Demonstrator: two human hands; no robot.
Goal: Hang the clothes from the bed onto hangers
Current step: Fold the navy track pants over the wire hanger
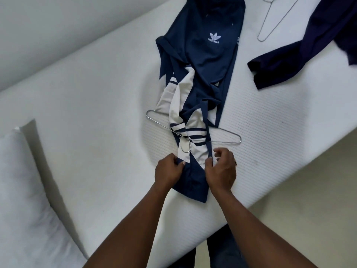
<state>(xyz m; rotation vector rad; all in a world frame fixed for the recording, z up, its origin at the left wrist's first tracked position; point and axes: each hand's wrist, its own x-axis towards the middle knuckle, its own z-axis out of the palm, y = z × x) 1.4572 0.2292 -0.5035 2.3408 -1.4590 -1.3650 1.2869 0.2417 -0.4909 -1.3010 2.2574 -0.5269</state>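
Observation:
A navy and white sports garment [204, 60] with a white logo lies lengthwise on the white bed [96, 105]. A silver wire hanger [228, 135] lies across its lower part, with the hook resting on the fabric. My left hand [169, 169] pinches the near edge of the garment on its left side. My right hand [221, 169] pinches a navy strip of the same garment on its right side. Both hands sit just below the hanger's hook.
A second wire hanger [274, 22] lies at the far right of the bed. Next to it is a dark purple garment [313, 47]. A white pillow [25, 190] sits at the left. The bed's edge runs diagonally at the lower right, with floor [309, 190] beyond.

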